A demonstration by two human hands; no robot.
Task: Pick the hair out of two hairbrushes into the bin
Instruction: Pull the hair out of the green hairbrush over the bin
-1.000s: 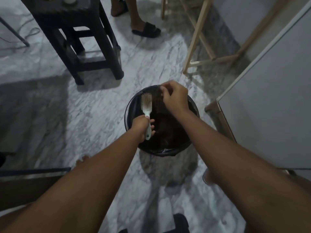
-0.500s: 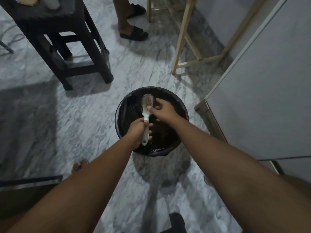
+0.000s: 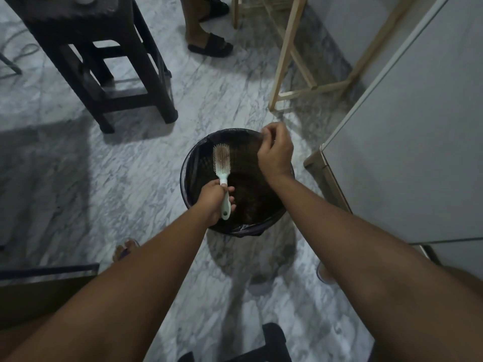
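Observation:
A round bin point(image 3: 188, 163) lined with a black bag stands on the marble floor, with dark hair lying inside it. My left hand point(image 3: 214, 201) grips the handle of a pale green hairbrush point(image 3: 222, 163), holding it over the bin's left side with the bristles up and brownish hair caught in them. My right hand point(image 3: 275, 151) hovers over the bin's far right rim, fingers pinched together; a few thin strands seem to trail from them, too fine to be sure. No second hairbrush is in view.
A dark stool point(image 3: 104, 61) stands at the back left. Another person's feet in black sandals point(image 3: 211, 47) are at the back. A light wooden frame point(image 3: 287, 61) and a grey cabinet point(image 3: 405, 139) stand to the right of the bin.
My right hand has lifted from the brush head up and right to the bin's far rim, fingers pinched. The left hand keeps the brush in place.

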